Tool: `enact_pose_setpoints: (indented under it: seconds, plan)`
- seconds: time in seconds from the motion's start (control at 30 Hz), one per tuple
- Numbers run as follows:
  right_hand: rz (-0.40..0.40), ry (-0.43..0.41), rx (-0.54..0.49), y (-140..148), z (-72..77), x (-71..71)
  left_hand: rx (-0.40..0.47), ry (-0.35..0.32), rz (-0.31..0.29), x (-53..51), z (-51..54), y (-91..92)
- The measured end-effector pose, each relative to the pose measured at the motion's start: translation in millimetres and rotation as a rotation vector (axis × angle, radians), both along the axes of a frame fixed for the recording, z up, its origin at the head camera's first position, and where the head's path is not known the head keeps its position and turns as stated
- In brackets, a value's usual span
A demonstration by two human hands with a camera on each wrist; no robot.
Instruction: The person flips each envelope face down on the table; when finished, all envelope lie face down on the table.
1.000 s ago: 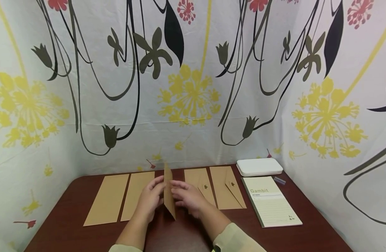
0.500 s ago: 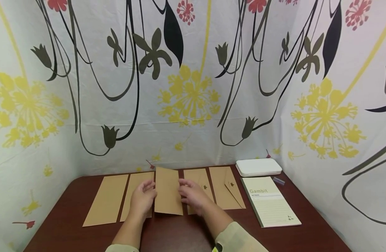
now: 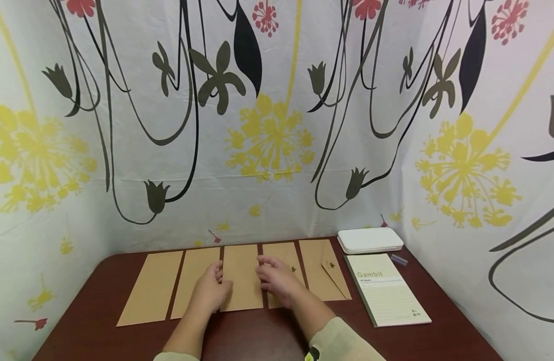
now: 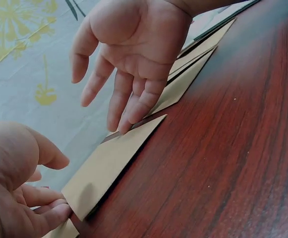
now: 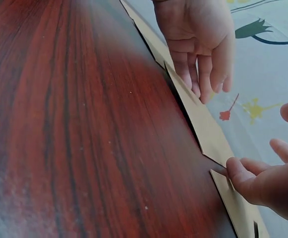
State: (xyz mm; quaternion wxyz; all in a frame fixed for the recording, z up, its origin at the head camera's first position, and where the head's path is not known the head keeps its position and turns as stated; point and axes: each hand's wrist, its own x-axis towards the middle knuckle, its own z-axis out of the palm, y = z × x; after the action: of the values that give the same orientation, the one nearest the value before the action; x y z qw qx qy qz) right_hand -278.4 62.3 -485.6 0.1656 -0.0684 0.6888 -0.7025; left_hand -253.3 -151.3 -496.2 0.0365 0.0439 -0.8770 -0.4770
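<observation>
A plain brown envelope (image 3: 242, 278) lies in the middle of a row of similar envelopes, between my two hands. My left hand (image 3: 210, 290) is at its left edge, thumb over the paper and fingers loosely bent. In the left wrist view, the fingertips of that left hand (image 4: 15, 183) are beside a corner of the envelope (image 4: 109, 168). At the opposite edge is my right hand (image 3: 279, 281), its fingers relaxed and spread. Seen from the right wrist, the right hand (image 5: 270, 181) touches the envelope's edge with its fingertips. Neither hand pinches the paper.
Two plain envelopes, one the leftmost envelope (image 3: 150, 288), lie to the left. To the right are two with flaps, including the rightmost envelope (image 3: 319, 265). Beyond them are a Gambit notebook (image 3: 390, 296), a white case (image 3: 371, 239) and a small eraser-like block (image 3: 399, 259).
The middle envelope stood on edge between both hands, then tipped down plain side up. Now it lies flat in the row. My left hand has slid slightly lower along its edge.
</observation>
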Motion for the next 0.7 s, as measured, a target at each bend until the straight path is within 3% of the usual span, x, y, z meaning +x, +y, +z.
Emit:
enact_pose_setpoints:
  seconds: [0.17,0.47,0.7]
  plan:
    - [-0.011,0.009,-0.013,4.8,0.6,-1.4,0.01,0.009,0.011,0.6,2.3,1.5]
    - [-0.035,0.029,-0.004,36.5,-2.9,-4.8,0.358,0.009,0.004,-0.9,0.6,30.6]
    - [-0.055,0.033,0.02,59.7,-0.7,-4.2,0.393,0.029,0.004,-6.8,3.0,55.5]
